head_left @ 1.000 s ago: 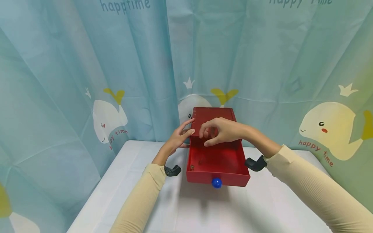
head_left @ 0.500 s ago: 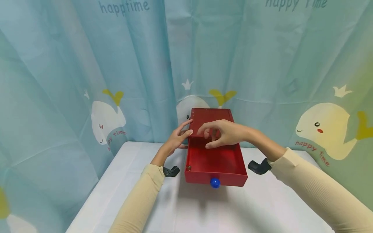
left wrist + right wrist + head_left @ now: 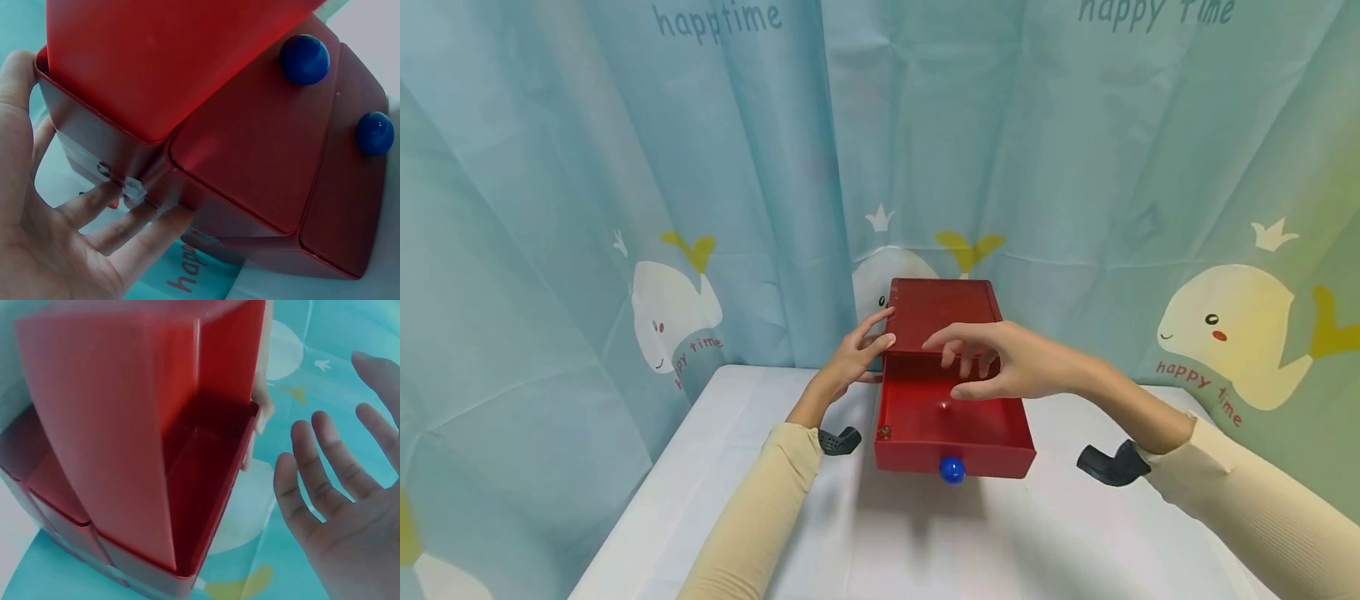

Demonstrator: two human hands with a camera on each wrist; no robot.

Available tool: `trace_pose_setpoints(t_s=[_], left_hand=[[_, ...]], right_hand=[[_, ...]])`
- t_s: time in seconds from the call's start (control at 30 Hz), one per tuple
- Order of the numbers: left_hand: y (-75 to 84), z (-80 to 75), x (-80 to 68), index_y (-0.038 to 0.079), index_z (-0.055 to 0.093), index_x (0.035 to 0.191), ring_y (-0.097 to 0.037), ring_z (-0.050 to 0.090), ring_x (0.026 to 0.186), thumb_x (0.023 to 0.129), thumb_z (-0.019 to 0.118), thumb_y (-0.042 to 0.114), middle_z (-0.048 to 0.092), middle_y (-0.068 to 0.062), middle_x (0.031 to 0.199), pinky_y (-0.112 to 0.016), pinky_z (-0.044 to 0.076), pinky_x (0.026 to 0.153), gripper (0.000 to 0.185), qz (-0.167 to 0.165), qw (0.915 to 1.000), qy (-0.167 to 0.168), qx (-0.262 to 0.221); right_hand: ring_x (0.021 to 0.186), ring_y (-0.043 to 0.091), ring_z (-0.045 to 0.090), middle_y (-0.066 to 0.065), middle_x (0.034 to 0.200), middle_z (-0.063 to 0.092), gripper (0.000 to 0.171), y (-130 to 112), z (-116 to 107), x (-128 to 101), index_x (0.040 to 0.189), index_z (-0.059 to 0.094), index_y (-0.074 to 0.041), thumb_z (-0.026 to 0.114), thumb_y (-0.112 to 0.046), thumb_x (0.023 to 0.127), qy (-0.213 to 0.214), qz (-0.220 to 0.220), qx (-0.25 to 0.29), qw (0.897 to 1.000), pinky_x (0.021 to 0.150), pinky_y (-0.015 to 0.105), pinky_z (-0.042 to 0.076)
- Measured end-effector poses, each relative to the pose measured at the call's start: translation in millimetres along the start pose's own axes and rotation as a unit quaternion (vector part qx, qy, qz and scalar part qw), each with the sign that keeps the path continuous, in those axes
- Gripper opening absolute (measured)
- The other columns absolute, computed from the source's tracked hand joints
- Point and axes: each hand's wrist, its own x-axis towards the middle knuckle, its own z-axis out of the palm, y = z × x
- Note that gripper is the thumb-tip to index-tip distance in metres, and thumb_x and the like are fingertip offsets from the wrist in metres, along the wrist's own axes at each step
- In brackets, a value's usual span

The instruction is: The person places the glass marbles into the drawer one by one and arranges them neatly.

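Note:
A red drawer cabinet [image 3: 943, 304] has its top drawer [image 3: 925, 408] pulled out, with a blue knob [image 3: 952, 470] on the front. Inside, a small brownish thing [image 3: 885, 432] lies in the front left corner, too small to identify. My left hand [image 3: 850, 358] rests against the cabinet's left side. In the left wrist view its fingers [image 3: 150, 244] are spread and fairly straight along that wall, with the thumb by the upper edge. My right hand [image 3: 1000, 358] hovers above the right part of the drawer, fingers loosely bent and apart, holding nothing. In the right wrist view its palm [image 3: 369, 531] is bare.
Two shut drawers with blue knobs [image 3: 304, 59] sit below the open one. The cabinet stands on a white table [image 3: 760, 500], near a blue-green curtain [image 3: 760, 167] behind. Black wrist-worn devices [image 3: 1112, 463] stick out at both wrists.
My right hand has moved right and toward me from over the cabinet's top, its fingers spreading. A second small dark spot in the drawer no longer shows. The left hand stays put.

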Motion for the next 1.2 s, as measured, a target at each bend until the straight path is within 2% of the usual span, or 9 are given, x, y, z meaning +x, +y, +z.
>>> trace_pose_setpoints(t_s=[0.17, 0.3, 0.57, 0.97, 1.2], left_hand=[[0.2, -0.2, 0.3, 0.046, 0.042, 0.154, -0.032, 0.046, 0.142, 0.1, 0.062, 0.044, 0.043, -0.01, 0.158, -0.06, 0.055, 0.092, 0.057, 0.002, 1.0, -0.003, 0.0], [1.3, 0.9, 0.9, 0.045, 0.043, 0.153, -0.032, 0.046, 0.141, 0.1, 0.061, 0.043, 0.044, -0.011, 0.157, -0.06, 0.055, 0.092, 0.057, -0.001, 1.0, -0.001, -0.001], [3.3, 1.7, -0.3, 0.045, 0.042, 0.154, -0.033, 0.046, 0.14, 0.099, 0.062, 0.044, 0.043, -0.011, 0.158, -0.058, 0.055, 0.093, 0.058, -0.008, 1.0, 0.001, -0.004], [3.8, 2.4, -1.5, 0.045, 0.042, 0.154, -0.032, 0.046, 0.141, 0.099, 0.062, 0.044, 0.043, -0.01, 0.158, -0.058, 0.055, 0.093, 0.058, -0.009, 1.0, 0.004, -0.001], [4.6, 2.1, -2.0, 0.045, 0.042, 0.154, -0.033, 0.046, 0.141, 0.098, 0.063, 0.047, 0.043, -0.011, 0.158, -0.058, 0.056, 0.092, 0.06, -0.01, 0.9999, 0.006, -0.002]], right_hand=[[0.092, 0.014, 0.066, -0.008, 0.11, 0.064, 0.057, -5, 4, -17, 0.14, 0.057, -0.029, 0.082, -0.023, 0.088, 0.032, -0.003, 0.007, 0.999, 0.074, 0.034, 0.06], [0.091, 0.014, 0.067, -0.007, 0.111, 0.065, 0.057, -8, 8, -32, 0.141, 0.056, -0.025, 0.081, -0.019, 0.09, 0.052, -0.015, 0.018, 0.998, 0.076, 0.033, 0.06], [0.088, 0.013, 0.07, -0.004, 0.113, 0.067, 0.058, -14, 19, -58, 0.143, 0.055, -0.022, 0.079, -0.013, 0.091, 0.07, -0.016, 0.062, 0.995, 0.074, 0.033, 0.061], [0.089, 0.016, 0.073, 0.009, 0.116, 0.069, 0.059, -20, 37, -87, 0.148, 0.05, -0.018, 0.072, -0.008, 0.095, 0.039, -0.016, 0.136, 0.99, 0.074, 0.036, 0.063], [0.087, 0.017, 0.074, 0.01, 0.117, 0.072, 0.059, -18, 51, -93, 0.15, 0.047, -0.015, 0.069, -0.004, 0.097, 0.01, -0.026, 0.184, 0.983, 0.069, 0.038, 0.063]])
